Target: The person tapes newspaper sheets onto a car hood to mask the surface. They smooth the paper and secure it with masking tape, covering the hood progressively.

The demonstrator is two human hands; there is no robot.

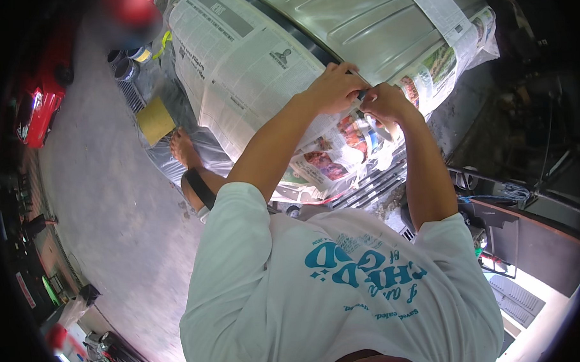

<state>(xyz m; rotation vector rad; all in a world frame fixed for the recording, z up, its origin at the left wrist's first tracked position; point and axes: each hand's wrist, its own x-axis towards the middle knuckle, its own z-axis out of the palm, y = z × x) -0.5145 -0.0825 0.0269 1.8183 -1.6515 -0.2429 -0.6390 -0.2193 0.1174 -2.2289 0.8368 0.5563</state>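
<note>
The fingers of the left hand (333,90) and right hand (388,104) cover most of a small dark thing (362,95) between them; too little shows to tell its kind. The upper edge cuts off the silvery panel (374,25) and newspaper (234,52). A red shape (131,11) at upper left is blurred; one end of the red car (49,100) sinks into the dark rim.

The left forearm (273,148) slants far and right, the right forearm (428,170) far and left; left hand (333,90) and right hand (389,103) nearly meet (both curled).
</note>
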